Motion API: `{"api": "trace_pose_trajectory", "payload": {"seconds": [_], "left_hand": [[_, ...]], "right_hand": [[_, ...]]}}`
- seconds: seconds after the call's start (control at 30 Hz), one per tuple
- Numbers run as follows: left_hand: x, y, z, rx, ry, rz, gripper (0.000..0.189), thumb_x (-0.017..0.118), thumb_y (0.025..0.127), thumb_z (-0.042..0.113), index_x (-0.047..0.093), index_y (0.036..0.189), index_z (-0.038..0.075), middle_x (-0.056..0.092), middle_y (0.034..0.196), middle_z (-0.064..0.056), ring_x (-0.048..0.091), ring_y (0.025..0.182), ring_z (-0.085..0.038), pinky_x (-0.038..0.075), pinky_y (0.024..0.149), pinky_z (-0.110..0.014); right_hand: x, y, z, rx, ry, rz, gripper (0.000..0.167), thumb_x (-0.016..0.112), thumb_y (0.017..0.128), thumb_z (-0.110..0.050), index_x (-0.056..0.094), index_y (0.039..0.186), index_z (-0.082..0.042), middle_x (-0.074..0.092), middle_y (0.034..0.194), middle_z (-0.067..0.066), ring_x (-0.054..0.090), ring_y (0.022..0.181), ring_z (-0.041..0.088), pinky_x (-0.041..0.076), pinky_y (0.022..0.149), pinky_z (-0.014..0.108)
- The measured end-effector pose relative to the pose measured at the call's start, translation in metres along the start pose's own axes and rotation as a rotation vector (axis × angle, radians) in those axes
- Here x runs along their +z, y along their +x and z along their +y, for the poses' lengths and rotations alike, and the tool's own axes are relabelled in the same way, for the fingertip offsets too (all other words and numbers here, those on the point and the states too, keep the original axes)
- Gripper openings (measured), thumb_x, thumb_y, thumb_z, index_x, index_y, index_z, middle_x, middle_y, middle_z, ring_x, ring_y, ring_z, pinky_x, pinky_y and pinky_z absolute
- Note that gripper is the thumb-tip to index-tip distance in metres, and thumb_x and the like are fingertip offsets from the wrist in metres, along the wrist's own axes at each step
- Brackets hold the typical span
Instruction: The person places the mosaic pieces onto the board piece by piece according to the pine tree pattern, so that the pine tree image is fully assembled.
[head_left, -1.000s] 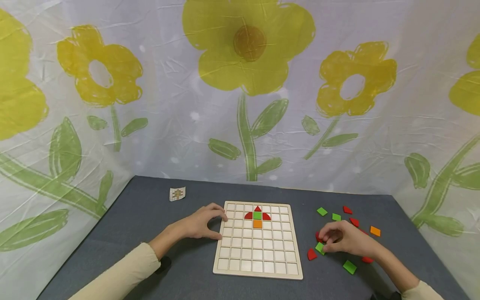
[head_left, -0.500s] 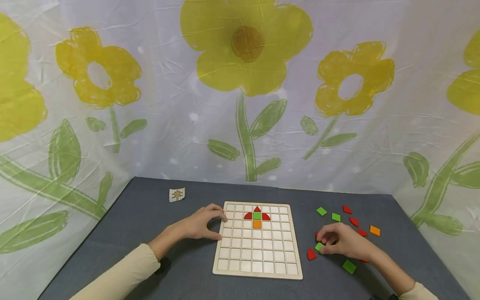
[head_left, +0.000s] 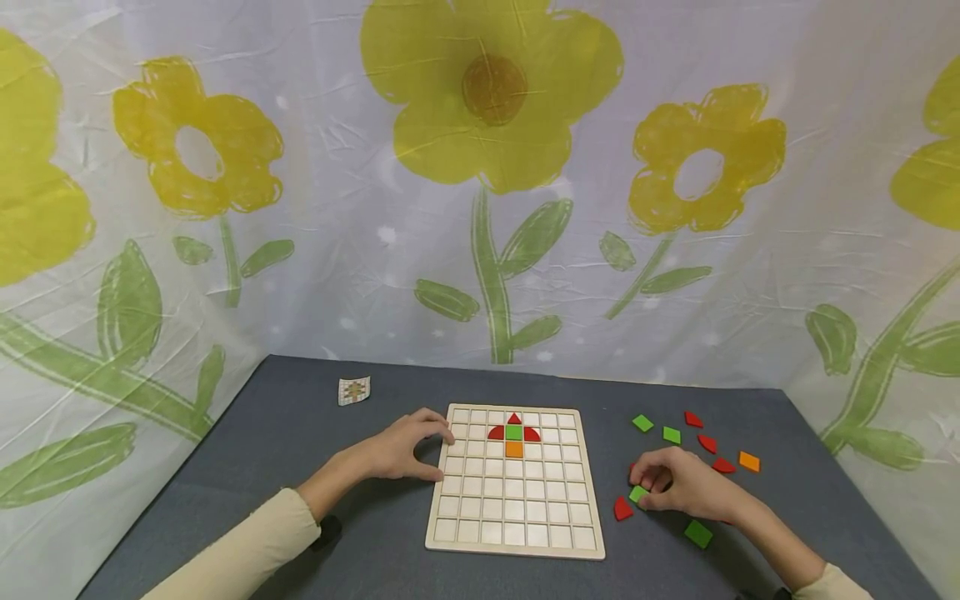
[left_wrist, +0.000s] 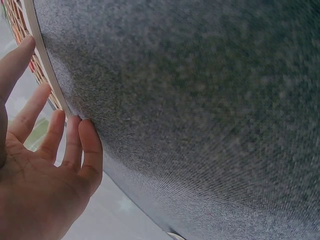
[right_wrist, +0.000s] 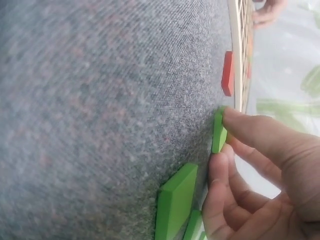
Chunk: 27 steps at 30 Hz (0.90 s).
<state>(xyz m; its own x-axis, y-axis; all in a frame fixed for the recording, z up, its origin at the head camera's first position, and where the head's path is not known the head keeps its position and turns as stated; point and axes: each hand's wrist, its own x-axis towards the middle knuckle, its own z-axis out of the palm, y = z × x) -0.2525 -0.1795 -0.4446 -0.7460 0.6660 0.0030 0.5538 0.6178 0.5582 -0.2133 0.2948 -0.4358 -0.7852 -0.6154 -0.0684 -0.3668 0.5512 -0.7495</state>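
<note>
A pale wooden grid board (head_left: 492, 508) lies on the dark cloth. Near its top, red, green and orange tiles sit in the cells, with an orange square (head_left: 513, 449) lowest. My left hand (head_left: 405, 447) rests at the board's left edge, fingers and thumb spread along the rim (left_wrist: 47, 65). Off to the right, my right hand (head_left: 690, 483) pinches a green square tile (head_left: 637, 494) between thumb and fingers, low over the cloth. In the right wrist view the thumb covers one end of this green tile (right_wrist: 218, 132). A red piece beyond the fingers is mostly hidden.
Around my right hand lie loose tiles: a red quarter-round piece (head_left: 623, 508), a green tile (head_left: 698, 534), an orange tile (head_left: 749, 461) and several others. A small pattern card (head_left: 354, 390) lies at the back left. A flower-print curtain (head_left: 337, 250) hangs behind the table.
My right hand has shifted very slightly left, with the green tile between its fingers; a red tile behind it shows more. The left hand and board look the same.
</note>
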Motion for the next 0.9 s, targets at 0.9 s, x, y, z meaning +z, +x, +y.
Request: {"api": "trace_pose_trajectory", "payload": {"seconds": [0.9], "left_hand": [[-0.0005,0.0004,0.0028,-0.019,-0.01,-0.005,0.044,0.083,0.088,0.028,0.065,0.124,0.011,0.046,0.14,-0.015,0.041,0.131,-0.042,0.035,0.103,-0.062]], "right_hand": [[0.0009,0.0005,0.0038,-0.134,0.099,-0.013,0.016,0.079,0.088,-0.004,0.069,0.1,-0.006,0.067,0.093,0.008,0.063,0.08,0.023,0.054,0.071,0.031]]}}
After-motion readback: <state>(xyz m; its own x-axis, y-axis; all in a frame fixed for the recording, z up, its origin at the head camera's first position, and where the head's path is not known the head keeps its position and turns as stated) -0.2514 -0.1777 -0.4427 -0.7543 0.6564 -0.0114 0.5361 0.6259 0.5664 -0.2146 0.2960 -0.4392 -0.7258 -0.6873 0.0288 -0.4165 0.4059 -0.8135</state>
